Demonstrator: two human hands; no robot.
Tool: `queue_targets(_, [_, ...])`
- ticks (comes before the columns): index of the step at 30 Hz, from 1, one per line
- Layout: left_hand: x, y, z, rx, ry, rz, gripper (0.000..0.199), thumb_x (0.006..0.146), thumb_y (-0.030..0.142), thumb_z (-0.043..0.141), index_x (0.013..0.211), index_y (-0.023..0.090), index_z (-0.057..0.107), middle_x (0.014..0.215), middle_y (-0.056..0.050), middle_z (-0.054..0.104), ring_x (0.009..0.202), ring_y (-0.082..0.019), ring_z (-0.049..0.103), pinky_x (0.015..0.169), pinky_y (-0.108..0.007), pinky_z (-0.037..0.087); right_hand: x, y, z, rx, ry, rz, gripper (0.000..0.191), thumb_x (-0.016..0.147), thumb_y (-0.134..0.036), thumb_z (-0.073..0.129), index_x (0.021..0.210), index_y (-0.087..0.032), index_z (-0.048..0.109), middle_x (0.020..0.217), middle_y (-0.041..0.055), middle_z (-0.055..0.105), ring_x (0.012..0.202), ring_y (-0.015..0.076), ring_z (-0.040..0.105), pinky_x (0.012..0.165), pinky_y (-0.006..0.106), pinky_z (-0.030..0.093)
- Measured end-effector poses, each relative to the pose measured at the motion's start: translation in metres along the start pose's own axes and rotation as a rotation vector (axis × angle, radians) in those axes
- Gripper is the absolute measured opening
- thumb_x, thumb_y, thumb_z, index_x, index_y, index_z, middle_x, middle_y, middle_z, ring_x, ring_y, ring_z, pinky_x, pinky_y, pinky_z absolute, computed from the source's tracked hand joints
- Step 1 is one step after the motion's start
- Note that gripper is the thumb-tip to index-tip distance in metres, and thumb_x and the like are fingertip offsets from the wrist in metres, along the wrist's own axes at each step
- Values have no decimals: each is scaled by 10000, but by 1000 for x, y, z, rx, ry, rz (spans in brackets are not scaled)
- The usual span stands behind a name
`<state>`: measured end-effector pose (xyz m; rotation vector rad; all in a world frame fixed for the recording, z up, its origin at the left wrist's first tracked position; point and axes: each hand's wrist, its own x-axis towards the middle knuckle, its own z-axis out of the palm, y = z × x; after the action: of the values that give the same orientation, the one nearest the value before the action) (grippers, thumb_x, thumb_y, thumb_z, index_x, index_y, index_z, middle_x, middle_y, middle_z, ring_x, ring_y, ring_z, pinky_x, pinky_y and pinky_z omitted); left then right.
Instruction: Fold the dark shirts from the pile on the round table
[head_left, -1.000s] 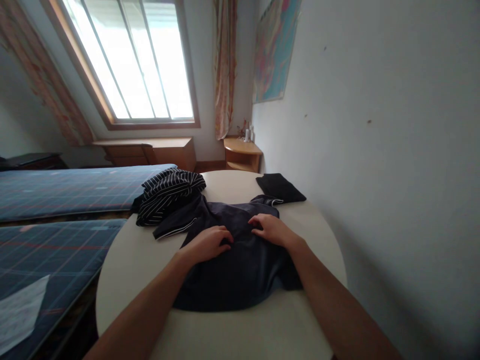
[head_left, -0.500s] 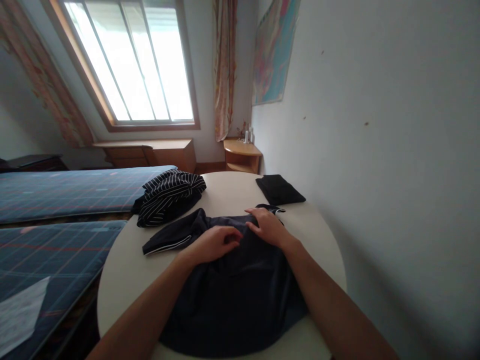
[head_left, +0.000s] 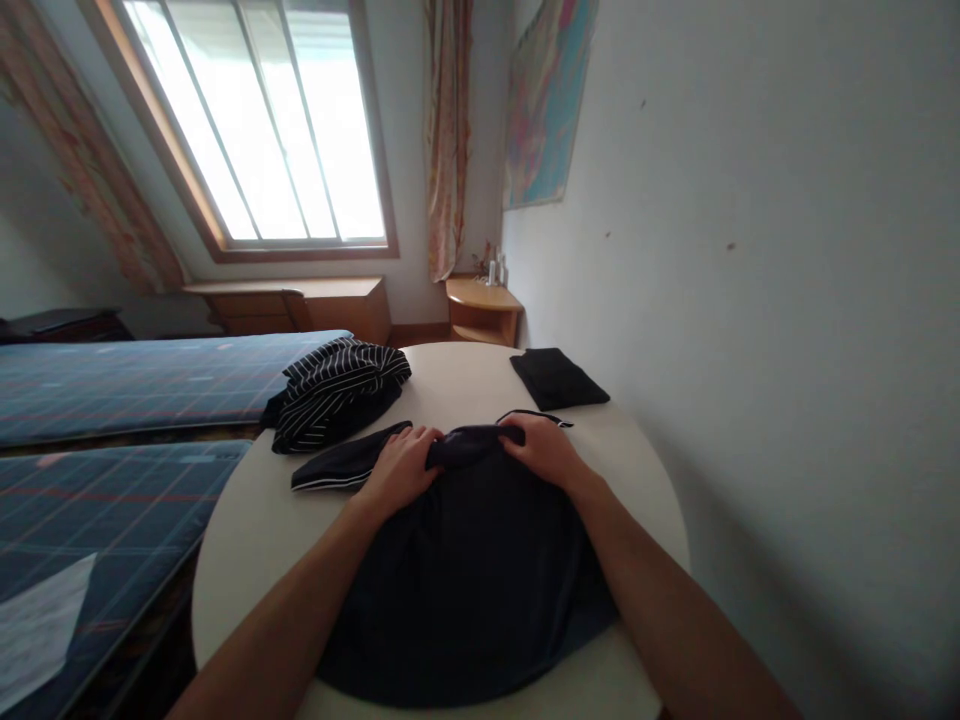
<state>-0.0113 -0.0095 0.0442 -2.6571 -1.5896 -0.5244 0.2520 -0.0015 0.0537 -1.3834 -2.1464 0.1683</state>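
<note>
A dark navy shirt [head_left: 472, 580] with white-edged short sleeves lies spread over the round white table, its hem toward me. My left hand [head_left: 407, 463] grips the shirt's far edge near the left sleeve, fingers curled over the cloth. On the other side of that edge, my right hand [head_left: 541, 448] pinches the fabric near the right sleeve. Between the two hands the edge is bunched into a raised roll. The left sleeve sticks out flat past my left hand; most of the right sleeve is hidden behind my right hand.
On the round table [head_left: 255, 560], a heap of black-and-white striped clothing [head_left: 337, 390] sits at the back left and a folded black cloth [head_left: 559, 378] at the back right. Plaid mattresses [head_left: 127, 510] flank the table's left; a wall [head_left: 787, 350] stands close on the right.
Both hands have closed on the shirt's far edge, which is now gathered and lifted between them. My left hand moved left and slightly away from me. The left sleeve shifted a little.
</note>
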Motion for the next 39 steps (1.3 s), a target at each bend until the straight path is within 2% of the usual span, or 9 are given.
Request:
queue_targets(2, [0, 6, -5, 11, 147, -10, 278, 822, 127, 609, 1078, 235, 600, 1135, -76, 626, 1096, -278, 564, 964, -414, 452, -1, -4, -5, 53, 79, -55, 168, 891, -288, 622, 1018, -222, 711, 1002, 48, 743, 914, 196, 675, 832, 297, 476])
queue_targets(4, [-1, 10, -9, 7, 234, 16, 263, 802, 89, 605, 1021, 233, 581, 1245, -86, 576, 1155, -280, 532, 981, -417, 448, -3, -7, -10, 113, 38, -127, 223, 943, -364, 567, 898, -209, 720, 903, 45, 736, 832, 177, 666, 798, 283, 471])
queue_targets(8, [-5, 15, -17, -89, 71, 188, 221, 786, 223, 717, 952, 240, 571, 1272, -51, 596, 1137, -264, 563, 941, -381, 470, -3, -7, -10, 189, -124, -170, 551, 1033, -437, 386, 627, -187, 664, 686, 36, 666, 687, 145, 632, 747, 268, 462])
queue_targets(12, [-8, 21, -23, -183, -105, 298, 213, 885, 432, 654, 834, 226, 635, 1241, -27, 636, 1051, -218, 621, 894, -329, 467, -1, 0, 2, 154, -19, -155, 220, 950, -325, 570, 1058, -202, 716, 1056, 71, 714, 953, 189, 657, 892, 323, 494])
queue_targets(16, [-8, 29, -23, -194, -186, 402, 207, 910, 356, 630, 763, 217, 674, 1074, -20, 699, 961, -192, 642, 869, -307, 448, -1, 4, 11, 120, -48, -286, 470, 915, -212, 577, 1383, -248, 560, 1437, 84, 548, 1344, 226, 471, 1145, 429, 360])
queue_targets(24, [-10, 45, -14, -185, -223, 520, 69, 846, 241, 696, 782, 216, 685, 976, -11, 712, 929, -193, 657, 929, -326, 411, -1, -10, 22, 149, -178, -296, 466, 979, -193, 437, 1434, -259, 512, 1536, 71, 445, 1380, 194, 452, 1161, 383, 361])
queue_targets(28, [-9, 44, -15, -169, -205, 495, 41, 863, 264, 675, 876, 226, 673, 981, -17, 696, 911, -199, 652, 861, -306, 442, -2, -8, 25, 138, -264, -301, 371, 834, -123, 581, 1174, -224, 687, 1397, 78, 571, 1240, 215, 578, 1083, 354, 438])
queue_targets(34, [-8, 38, -18, -169, -31, 369, 149, 935, 310, 596, 1070, 249, 603, 1193, -36, 641, 1021, -211, 630, 884, -314, 468, -1, -9, 16, 115, -82, -208, 183, 845, -133, 588, 1000, -204, 653, 1155, 70, 673, 1043, 201, 648, 949, 338, 491])
queue_targets(39, [-8, 36, -19, -155, 133, 183, 312, 973, 316, 520, 1280, 264, 509, 1346, -44, 571, 1020, -206, 653, 886, -317, 493, 1, -9, 10, 110, 217, -138, 166, 912, -156, 518, 1037, -224, 604, 1233, 84, 631, 1141, 214, 607, 1003, 372, 463])
